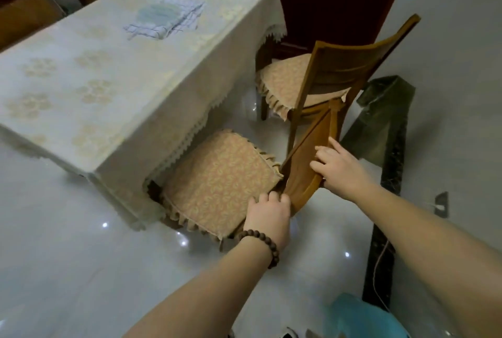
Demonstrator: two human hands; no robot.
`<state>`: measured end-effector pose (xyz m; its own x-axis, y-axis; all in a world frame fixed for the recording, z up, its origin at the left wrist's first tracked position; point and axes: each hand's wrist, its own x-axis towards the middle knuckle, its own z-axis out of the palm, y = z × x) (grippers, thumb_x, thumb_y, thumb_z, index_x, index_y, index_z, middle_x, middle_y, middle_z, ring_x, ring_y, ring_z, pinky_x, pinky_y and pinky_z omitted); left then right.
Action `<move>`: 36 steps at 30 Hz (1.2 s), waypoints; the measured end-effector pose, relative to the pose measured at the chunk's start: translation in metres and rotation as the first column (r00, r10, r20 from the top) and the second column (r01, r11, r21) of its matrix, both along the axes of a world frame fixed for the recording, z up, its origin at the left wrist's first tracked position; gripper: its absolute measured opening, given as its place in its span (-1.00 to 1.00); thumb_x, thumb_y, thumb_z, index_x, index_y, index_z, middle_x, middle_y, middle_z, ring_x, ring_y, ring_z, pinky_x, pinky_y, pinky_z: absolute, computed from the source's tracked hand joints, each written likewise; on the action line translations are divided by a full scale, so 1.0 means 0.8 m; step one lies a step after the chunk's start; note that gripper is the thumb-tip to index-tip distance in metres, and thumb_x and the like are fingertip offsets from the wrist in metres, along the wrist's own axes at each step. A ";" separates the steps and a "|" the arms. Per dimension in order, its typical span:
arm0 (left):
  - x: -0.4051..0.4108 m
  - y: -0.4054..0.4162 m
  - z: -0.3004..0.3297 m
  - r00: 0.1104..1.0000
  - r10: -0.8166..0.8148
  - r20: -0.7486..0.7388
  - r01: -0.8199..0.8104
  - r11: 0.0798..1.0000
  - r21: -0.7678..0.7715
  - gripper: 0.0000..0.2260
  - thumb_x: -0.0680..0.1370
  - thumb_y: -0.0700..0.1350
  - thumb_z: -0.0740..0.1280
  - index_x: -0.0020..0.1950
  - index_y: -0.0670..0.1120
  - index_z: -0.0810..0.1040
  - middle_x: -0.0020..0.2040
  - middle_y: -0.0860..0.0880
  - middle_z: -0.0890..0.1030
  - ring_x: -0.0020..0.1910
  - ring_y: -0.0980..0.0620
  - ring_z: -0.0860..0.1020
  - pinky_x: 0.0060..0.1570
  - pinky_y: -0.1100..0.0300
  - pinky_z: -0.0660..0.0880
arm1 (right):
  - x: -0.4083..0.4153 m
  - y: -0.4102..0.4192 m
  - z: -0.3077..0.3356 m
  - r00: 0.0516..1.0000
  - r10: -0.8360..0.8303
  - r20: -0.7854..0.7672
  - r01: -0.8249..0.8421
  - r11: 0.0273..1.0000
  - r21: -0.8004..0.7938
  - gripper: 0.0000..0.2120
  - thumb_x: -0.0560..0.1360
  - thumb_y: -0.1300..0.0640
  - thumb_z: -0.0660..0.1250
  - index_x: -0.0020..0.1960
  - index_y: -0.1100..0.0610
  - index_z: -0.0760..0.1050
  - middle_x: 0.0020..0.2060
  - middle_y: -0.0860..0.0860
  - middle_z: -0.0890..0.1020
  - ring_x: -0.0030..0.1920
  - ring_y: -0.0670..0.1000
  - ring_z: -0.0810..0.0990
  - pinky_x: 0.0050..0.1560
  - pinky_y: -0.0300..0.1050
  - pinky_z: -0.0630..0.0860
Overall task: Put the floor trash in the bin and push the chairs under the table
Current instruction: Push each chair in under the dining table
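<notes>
I'm on the chair step. My left hand (269, 215) grips the lower corner of the near chair (217, 182) back, fingers curled over the wood, and my right hand (339, 169) holds the top rail of that back. The seat is already partly under the cloth-covered counter (108, 71), its back leaning away from it. Next I'd judge a straight, level shove is needed so the legs slide on the glossy floor (68, 269). A second chair (304, 79) stands at the counter's end, seat mostly out. The blue bin (361, 316) sits by my feet; I see no floor trash.
</notes>
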<state>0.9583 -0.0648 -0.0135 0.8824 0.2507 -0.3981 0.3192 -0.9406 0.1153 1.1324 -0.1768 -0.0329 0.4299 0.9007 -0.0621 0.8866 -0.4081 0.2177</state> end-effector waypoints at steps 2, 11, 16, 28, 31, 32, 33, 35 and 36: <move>-0.010 0.018 0.000 1.000 0.008 0.008 -0.008 1.000 0.012 -0.60 0.57 -0.04 0.22 0.39 -0.08 0.29 0.32 -0.13 0.41 0.31 -0.17 0.35 0.32 -0.13 0.27 | -0.005 0.013 0.002 0.999 0.035 -0.026 -0.035 0.999 -0.025 -0.69 0.45 -0.06 0.37 0.16 -0.02 0.51 0.17 0.02 0.55 0.29 0.06 0.44 0.46 0.05 -0.10; -0.037 0.110 -0.002 0.999 -0.039 0.037 0.037 0.998 0.059 -0.64 0.60 0.01 0.22 0.39 0.02 0.32 0.35 -0.05 0.41 0.39 -0.12 0.27 0.42 -0.25 0.09 | -0.018 0.084 0.006 0.991 0.119 -0.067 -0.122 0.992 -0.037 -0.70 0.39 -0.13 0.39 0.06 -0.03 0.54 0.04 -0.02 0.56 0.15 0.04 0.49 0.37 -0.03 0.25; -0.026 0.163 -0.002 0.998 -0.047 0.032 0.044 0.994 0.099 -0.65 0.60 -0.03 0.22 0.39 0.04 0.36 0.36 0.00 0.43 0.45 -0.10 0.20 0.37 -0.43 -0.11 | -0.007 0.135 0.012 0.988 0.150 -0.041 -0.152 0.987 -0.055 -0.74 0.32 -0.09 0.46 -0.07 0.02 0.58 -0.09 -0.01 0.59 0.00 0.05 0.54 0.12 -0.03 0.44; -0.007 0.314 -0.005 0.988 0.092 0.128 -0.106 0.989 0.107 -0.70 0.60 0.02 0.25 0.33 0.07 0.40 0.34 0.04 0.42 0.38 -0.07 0.27 0.38 -0.20 0.12 | 0.024 0.303 0.043 0.966 0.259 0.009 -0.258 0.964 -0.068 -0.73 0.34 -0.09 0.46 -0.03 0.02 0.57 -0.08 0.00 0.58 0.00 0.05 0.54 0.07 -0.01 0.47; -0.016 0.344 -0.009 0.981 0.137 0.139 -0.153 0.982 0.111 -0.72 0.59 0.07 0.24 0.30 0.08 0.42 0.31 0.06 0.45 0.35 -0.05 0.29 0.37 -0.17 0.13 | 0.032 0.345 0.044 0.941 0.340 -0.006 -0.339 0.937 -0.084 -0.70 0.29 -0.10 0.48 -0.07 0.03 0.57 -0.11 0.01 0.58 -0.03 0.07 0.55 0.01 0.01 0.49; -0.018 0.354 -0.008 0.977 0.157 0.143 -0.173 0.979 0.107 -0.70 0.59 0.12 0.21 0.28 0.08 0.43 0.29 0.07 0.46 0.34 -0.04 0.30 0.37 -0.16 0.14 | 0.036 0.360 0.044 0.930 0.368 -0.009 -0.367 0.926 -0.091 -0.70 0.30 -0.11 0.48 -0.08 0.03 0.57 -0.12 0.01 0.58 -0.03 0.07 0.55 0.00 0.01 0.49; -0.018 0.363 -0.007 0.973 0.178 0.144 -0.194 0.975 0.107 -0.68 0.58 0.18 0.18 0.27 0.08 0.44 0.28 0.08 0.47 0.33 -0.04 0.30 0.37 -0.16 0.14 | 0.041 0.377 0.044 0.918 0.396 -0.006 -0.394 0.913 -0.102 -0.71 0.30 -0.12 0.48 -0.09 0.02 0.56 -0.12 0.00 0.57 -0.04 0.07 0.54 -0.01 0.01 0.49; -0.015 0.379 -0.005 0.961 0.231 0.150 -0.249 0.962 0.112 -0.64 0.56 0.23 0.15 0.26 0.08 0.45 0.26 0.08 0.48 0.33 -0.04 0.32 0.36 -0.14 0.14 | 0.055 0.409 0.047 0.891 0.454 -0.004 -0.452 0.885 -0.112 -0.70 0.24 -0.10 0.52 -0.15 0.03 0.55 -0.17 0.01 0.57 -0.09 0.08 0.55 -0.08 -0.01 0.50; -0.014 0.387 -0.003 0.957 0.250 0.150 -0.268 0.956 0.116 -0.63 0.56 0.24 0.15 0.26 0.09 0.46 0.25 0.09 0.49 0.32 -0.03 0.32 0.35 -0.13 0.15 | 0.060 0.422 0.049 0.879 0.476 -0.009 -0.475 0.875 -0.098 -0.70 0.21 -0.08 0.54 -0.18 0.04 0.55 -0.20 0.02 0.57 -0.12 0.09 0.56 -0.12 -0.02 0.50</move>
